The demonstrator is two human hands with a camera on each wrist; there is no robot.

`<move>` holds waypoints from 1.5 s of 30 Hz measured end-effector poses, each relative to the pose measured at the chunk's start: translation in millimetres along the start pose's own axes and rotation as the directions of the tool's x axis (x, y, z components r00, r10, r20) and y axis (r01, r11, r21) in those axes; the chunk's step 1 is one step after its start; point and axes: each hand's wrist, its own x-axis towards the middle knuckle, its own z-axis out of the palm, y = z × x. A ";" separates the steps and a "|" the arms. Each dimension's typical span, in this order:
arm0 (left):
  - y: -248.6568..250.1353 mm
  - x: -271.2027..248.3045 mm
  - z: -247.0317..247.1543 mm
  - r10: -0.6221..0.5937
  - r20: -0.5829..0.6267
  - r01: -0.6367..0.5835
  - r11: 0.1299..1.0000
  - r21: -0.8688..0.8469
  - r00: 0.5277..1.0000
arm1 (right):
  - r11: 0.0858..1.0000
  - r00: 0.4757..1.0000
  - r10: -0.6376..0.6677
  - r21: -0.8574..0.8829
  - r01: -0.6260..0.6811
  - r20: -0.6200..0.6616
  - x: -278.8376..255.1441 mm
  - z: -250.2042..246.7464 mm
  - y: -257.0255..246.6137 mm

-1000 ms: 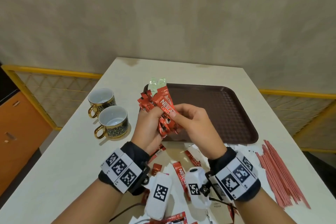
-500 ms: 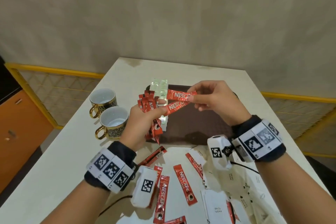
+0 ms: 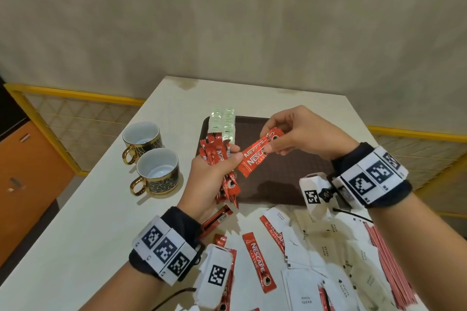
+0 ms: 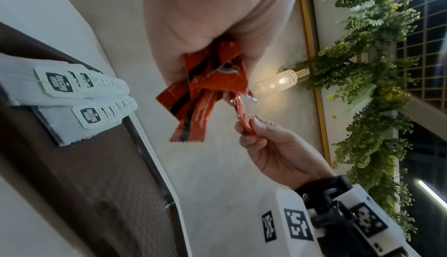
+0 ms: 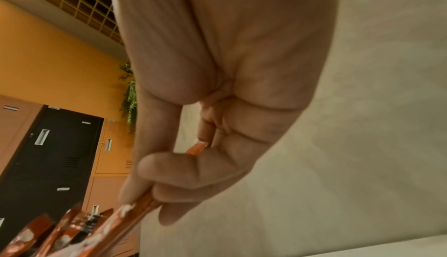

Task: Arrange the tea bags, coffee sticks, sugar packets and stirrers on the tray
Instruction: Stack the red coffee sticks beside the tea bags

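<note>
Both forearms are bare, no sleeves at all. Each wrist has a thick black band (image 3: 177,225) wrapped in a white strip printed with three black-and-white square tags (image 3: 164,251). Same deal on the right wrist (image 3: 374,177). A chunky white camera block (image 3: 217,275) with its own square tag hangs under each wrist on a black bracket, and a thin black cable (image 3: 352,213) trails off the right one.

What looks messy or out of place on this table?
Sugar packets and loose coffee sticks lie jumbled on the table near the person; only the tea bags sit on the tray.
</note>
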 end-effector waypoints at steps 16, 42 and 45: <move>-1.7 2.6 3.6 0.020 -0.009 -0.018 0.980 0.198 1.000 | 0.965 0.997 -0.045 0.256 0.059 -0.059 9.7 -0.8 6.2; 2.2 66.5 19.3 -0.004 -0.161 0.062 0.932 0.357 0.987 | 0.872 0.993 -0.049 -0.490 -0.011 -0.108 81.8 -5.5 58.2; 3.2 72.5 16.4 -0.012 -0.201 0.074 0.950 0.302 0.979 | 0.854 0.976 0.025 -0.503 -0.133 -0.217 123.5 -13.3 87.5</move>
